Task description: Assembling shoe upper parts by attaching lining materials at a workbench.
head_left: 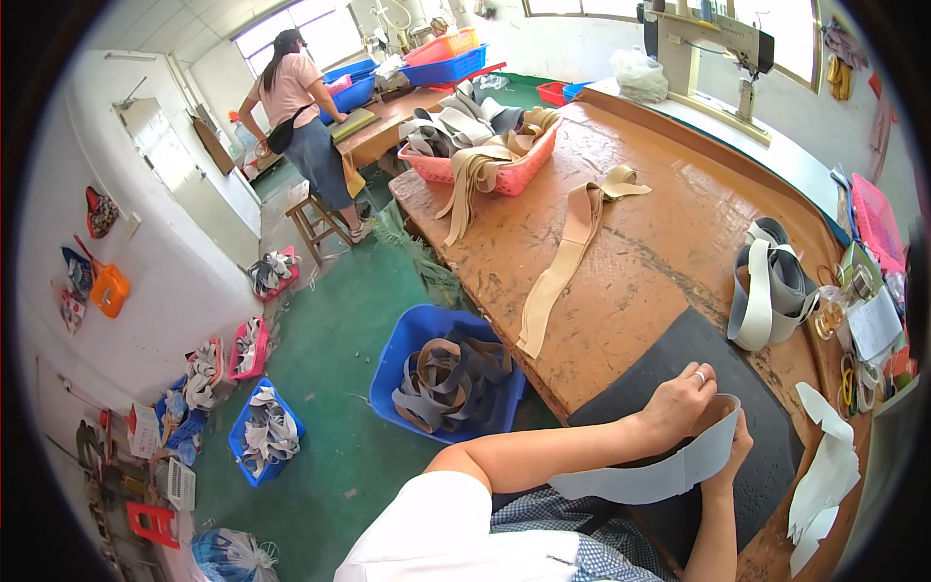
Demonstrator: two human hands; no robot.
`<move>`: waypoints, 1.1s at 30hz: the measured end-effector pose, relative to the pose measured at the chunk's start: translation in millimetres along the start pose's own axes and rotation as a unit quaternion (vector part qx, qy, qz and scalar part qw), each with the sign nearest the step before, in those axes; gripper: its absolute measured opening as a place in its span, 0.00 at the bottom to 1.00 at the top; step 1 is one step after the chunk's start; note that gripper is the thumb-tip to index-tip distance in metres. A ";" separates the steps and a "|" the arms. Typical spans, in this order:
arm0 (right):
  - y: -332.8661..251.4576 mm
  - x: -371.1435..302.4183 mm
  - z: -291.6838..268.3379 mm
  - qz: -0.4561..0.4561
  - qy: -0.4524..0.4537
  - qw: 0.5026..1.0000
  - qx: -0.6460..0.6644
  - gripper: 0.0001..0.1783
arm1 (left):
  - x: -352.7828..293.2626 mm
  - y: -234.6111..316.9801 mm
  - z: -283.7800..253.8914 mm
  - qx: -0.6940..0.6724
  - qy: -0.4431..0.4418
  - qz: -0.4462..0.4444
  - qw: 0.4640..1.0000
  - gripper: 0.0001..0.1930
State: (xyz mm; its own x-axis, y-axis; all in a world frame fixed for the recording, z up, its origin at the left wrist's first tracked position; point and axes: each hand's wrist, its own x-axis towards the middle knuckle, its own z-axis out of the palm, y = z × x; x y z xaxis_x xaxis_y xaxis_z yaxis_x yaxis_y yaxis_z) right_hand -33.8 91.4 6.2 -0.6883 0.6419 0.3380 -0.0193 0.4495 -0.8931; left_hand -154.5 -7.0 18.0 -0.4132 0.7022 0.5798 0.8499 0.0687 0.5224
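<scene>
I hold a curved grey strip (659, 475) in the lower right of the frame, above a dark mat (679, 349) on the worn wooden workbench (630, 242). My left hand (684, 393) pinches its upper end with fingers closed on it; my right hand (735, 456) grips the same end from behind, thumb and fingers shut around the edge. Further right on the bench lies a bundle of grey and white strips (771, 281). Toward the centre, a long beige strip (567, 252) trails from the bench. At the top centre sits a pink basket (519, 175) of strips. Below the bench edge, a blue bin (402, 349) stands on the green floor.
</scene>
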 end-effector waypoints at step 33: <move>-0.7 0.4 3.7 0.006 -0.014 1.000 -0.006 0.09 | -11.8 -11.5 12.4 0.192 0.020 0.100 0.976 0.08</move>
State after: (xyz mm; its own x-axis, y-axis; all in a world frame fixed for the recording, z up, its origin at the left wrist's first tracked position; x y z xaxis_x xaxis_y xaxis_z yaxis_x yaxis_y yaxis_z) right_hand -36.7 89.0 5.9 -0.7084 0.6301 0.3180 -0.0012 0.4495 -0.8933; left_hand -155.3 -7.2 -2.6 -0.2316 0.7007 0.6748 0.9718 0.1981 0.1278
